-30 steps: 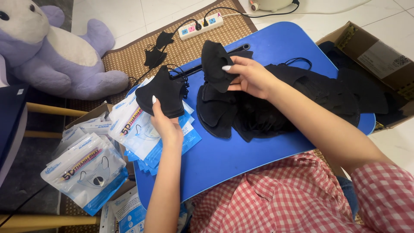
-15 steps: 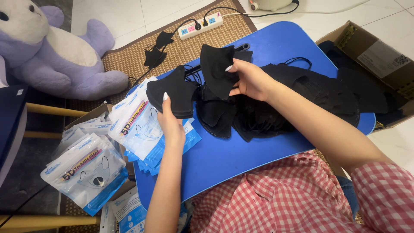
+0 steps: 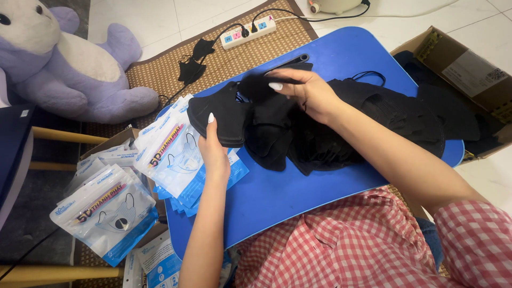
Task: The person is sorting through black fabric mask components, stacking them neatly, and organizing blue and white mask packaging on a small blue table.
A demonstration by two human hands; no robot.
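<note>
My left hand [image 3: 214,148] holds a small stack of folded black face masks [image 3: 221,114] just above the blue lap table [image 3: 288,186]. My right hand [image 3: 305,92] pinches another black mask [image 3: 260,88] and brings it against that stack. A large pile of black masks [image 3: 368,120] lies under my right forearm across the table. Blue and white mask packets [image 3: 178,154] lie fanned out beneath my left hand at the table's left edge.
More mask packets [image 3: 109,210] fill a cardboard box on the floor at left. A purple plush toy [image 3: 69,69] sits at the back left, a white power strip [image 3: 249,32] on a woven mat, and an open cardboard box [image 3: 469,69] at right.
My right hand has lowered its mask leftwards onto the stack in my left hand. My left hand has shifted slightly right and down with the stack.
</note>
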